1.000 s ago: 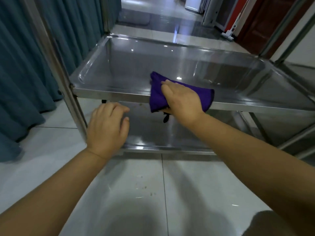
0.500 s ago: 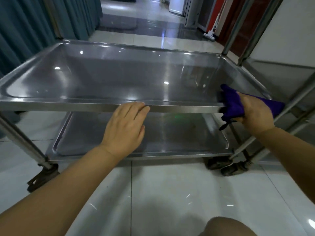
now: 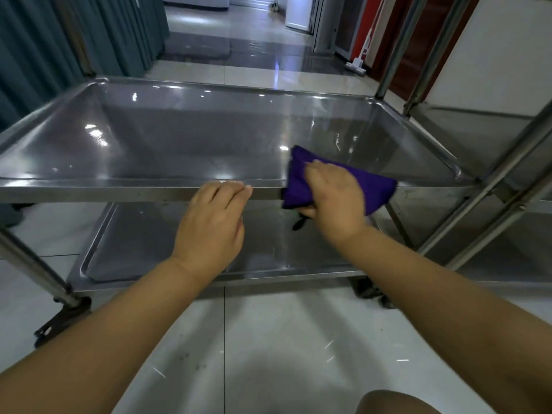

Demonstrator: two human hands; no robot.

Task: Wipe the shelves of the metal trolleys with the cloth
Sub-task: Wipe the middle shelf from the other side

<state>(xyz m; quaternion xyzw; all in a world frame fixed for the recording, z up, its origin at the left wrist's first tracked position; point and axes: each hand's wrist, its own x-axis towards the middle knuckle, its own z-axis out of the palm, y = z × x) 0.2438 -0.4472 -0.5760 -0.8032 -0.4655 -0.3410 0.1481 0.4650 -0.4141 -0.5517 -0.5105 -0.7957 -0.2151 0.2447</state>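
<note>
Head view: a second trolley (image 3: 466,138) stands beside the right end of the upper shelf (image 3: 185,138). On its front rim your right hand (image 3: 334,192) clutches the purple cloth (image 3: 376,186), lengthwise along the rim; your left hand (image 3: 209,228) rests flat-fingered beside it.

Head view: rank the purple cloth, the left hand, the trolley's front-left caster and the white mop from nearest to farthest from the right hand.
From the right hand:
1. purple cloth: gripped in it.
2. left hand: just to its left, at the shelf edge.
3. front-left caster: low, far left.
4. white mop: far back down the hall.
</note>
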